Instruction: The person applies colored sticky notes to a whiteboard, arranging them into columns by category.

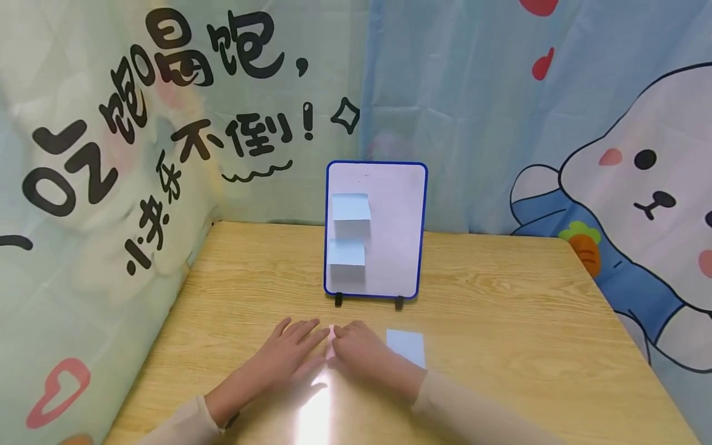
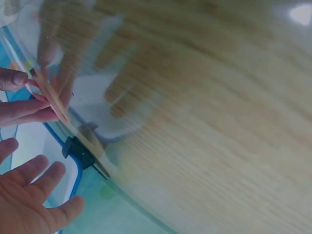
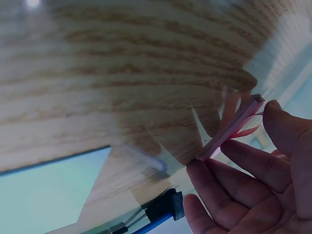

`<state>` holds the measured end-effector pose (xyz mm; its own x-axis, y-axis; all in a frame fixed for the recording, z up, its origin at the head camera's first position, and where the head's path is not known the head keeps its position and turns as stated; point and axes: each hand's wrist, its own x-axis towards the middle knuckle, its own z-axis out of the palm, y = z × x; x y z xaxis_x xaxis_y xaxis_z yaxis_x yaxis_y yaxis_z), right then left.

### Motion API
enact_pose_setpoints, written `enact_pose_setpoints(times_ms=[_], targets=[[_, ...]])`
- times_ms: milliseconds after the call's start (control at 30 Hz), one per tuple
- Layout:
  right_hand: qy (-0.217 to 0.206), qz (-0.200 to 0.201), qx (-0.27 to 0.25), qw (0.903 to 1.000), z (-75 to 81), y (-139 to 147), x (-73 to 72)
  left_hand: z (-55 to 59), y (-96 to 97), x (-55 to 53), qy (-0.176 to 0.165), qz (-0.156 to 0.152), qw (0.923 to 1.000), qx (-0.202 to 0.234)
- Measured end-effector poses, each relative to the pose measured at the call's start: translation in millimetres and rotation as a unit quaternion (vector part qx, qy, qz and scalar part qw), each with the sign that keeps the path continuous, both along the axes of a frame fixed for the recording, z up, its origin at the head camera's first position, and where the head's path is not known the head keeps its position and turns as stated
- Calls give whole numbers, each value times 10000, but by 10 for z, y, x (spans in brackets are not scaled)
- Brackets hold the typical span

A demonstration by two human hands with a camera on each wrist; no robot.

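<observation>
Pinching the pink paper (image 1: 330, 350) on the tabletop (image 1: 500, 334) with the right hand (image 1: 360, 351); holding the left hand (image 1: 290, 351) spread and released, palm down, just beside it. Partly behind the right wrist (image 1: 408, 376), a blue sheet (image 1: 407, 347); beyond, an upright whiteboard (image 1: 396, 228) bearing two blue notes (image 1: 351, 207).

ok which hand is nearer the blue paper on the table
Right. The right hand is just left of the blue paper; the left hand is farther left, past the pink paper.
</observation>
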<state>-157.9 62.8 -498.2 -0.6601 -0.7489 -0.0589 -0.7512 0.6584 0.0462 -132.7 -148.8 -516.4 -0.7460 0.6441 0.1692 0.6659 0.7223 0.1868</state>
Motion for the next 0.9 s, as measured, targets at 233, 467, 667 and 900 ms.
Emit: enact_pose_setpoints(times_ms=[233, 467, 667, 900], targets=[[160, 12, -214, 9996, -35, -5, -5, -7, -10, 28, 21, -5, 9999, 100], [445, 169, -625, 9969, -59, 1, -30, 0, 0, 41, 171, -208, 9996, -61], [90, 37, -1084, 9941, -67, 1, -52, -4, 0, 56, 513, -938, 9932, -460], [-181, -255, -1691, 9851, -78, -5, -78, 28, -25, 66, 71, -1122, 9910, -721]])
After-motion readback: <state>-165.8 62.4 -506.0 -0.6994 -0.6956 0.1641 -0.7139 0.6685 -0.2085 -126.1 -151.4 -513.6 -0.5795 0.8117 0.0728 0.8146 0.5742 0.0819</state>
